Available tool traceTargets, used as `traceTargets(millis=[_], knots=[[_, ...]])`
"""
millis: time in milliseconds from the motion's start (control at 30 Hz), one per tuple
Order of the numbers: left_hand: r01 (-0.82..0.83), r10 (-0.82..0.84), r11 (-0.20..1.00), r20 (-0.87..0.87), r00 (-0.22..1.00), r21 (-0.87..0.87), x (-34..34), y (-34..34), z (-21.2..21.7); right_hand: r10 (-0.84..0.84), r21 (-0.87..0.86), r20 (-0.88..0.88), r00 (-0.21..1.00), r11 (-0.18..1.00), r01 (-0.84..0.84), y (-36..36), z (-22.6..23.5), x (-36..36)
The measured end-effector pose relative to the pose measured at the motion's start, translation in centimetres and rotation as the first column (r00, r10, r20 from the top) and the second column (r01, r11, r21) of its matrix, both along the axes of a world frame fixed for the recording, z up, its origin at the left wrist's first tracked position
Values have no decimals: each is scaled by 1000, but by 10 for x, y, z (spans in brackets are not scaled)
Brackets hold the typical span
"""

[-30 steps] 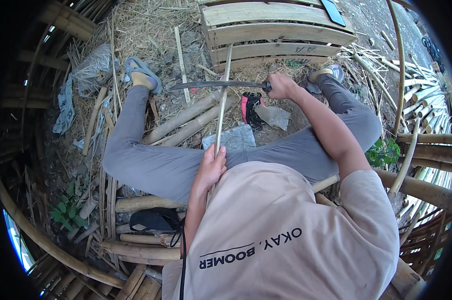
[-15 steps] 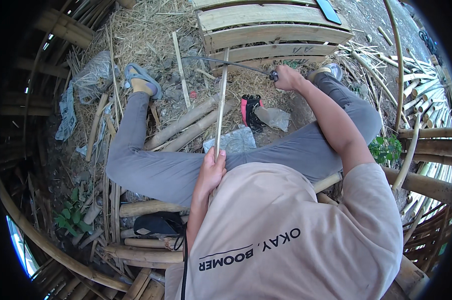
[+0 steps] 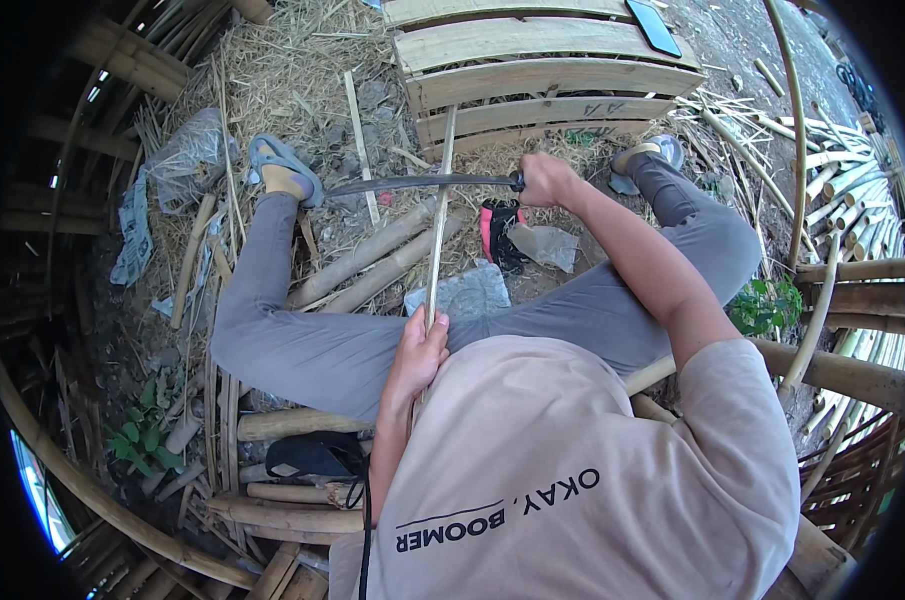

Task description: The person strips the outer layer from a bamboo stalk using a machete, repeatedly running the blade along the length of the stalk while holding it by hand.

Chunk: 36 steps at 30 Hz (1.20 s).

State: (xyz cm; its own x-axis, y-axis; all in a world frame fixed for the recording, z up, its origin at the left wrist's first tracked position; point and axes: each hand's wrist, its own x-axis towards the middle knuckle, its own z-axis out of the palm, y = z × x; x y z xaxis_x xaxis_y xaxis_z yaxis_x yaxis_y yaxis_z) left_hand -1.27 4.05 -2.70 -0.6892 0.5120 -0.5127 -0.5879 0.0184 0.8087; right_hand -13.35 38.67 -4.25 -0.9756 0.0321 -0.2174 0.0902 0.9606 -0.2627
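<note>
A pale, narrow strip of wood or bamboo (image 3: 438,235), straight and smooth-looking, is held pointing away from the body by the left hand (image 3: 419,350), whose fingers are closed round its near part with the thumb laid along it. A long, dark knife (image 3: 402,184) with a slightly curved metal blade is gripped at its handle by the right hand (image 3: 549,181), which is curled into a tight fist. The strip is crossed by the blade on the near side of a slatted, rough-sawn wooden crate (image 3: 547,75); whether the edge is touching the strip cannot be told from above. Two round, dull poles (image 3: 392,255) are laid on the ground to the left of the strip, and a flat grey block (image 3: 460,290) is seen just beyond the trousers (image 3: 302,350). Since half a second ago, the knife has been drawn closer to the body and its broader face turned into view, while the strip is kept in nearly the same place.
</note>
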Motion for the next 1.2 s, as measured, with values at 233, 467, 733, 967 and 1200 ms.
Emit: traceTargets(millis=[233, 467, 733, 967, 1200], knots=[[-33, 23, 996, 119, 993, 88, 0, -5, 6, -28, -4, -80, 996, 1000, 28, 49, -21, 2], [50, -84, 987, 232, 969, 152, -15, -9, 9, 141, -70, 6, 990, 988, -141, -19, -1, 13], [26, -33, 999, 185, 982, 41, -9, -5, 11, 44, -11, 40, 998, 999, -43, -14, 1, 4], [13, -16, 1000, 143, 990, 28, -6, 0, 7, -88, 56, 21, 996, 995, 87, 26, -3, 6], [22, -28, 999, 181, 983, 32, -7, -3, 7, 67, -191, -52, 996, 979, -76, -15, 16, 19]])
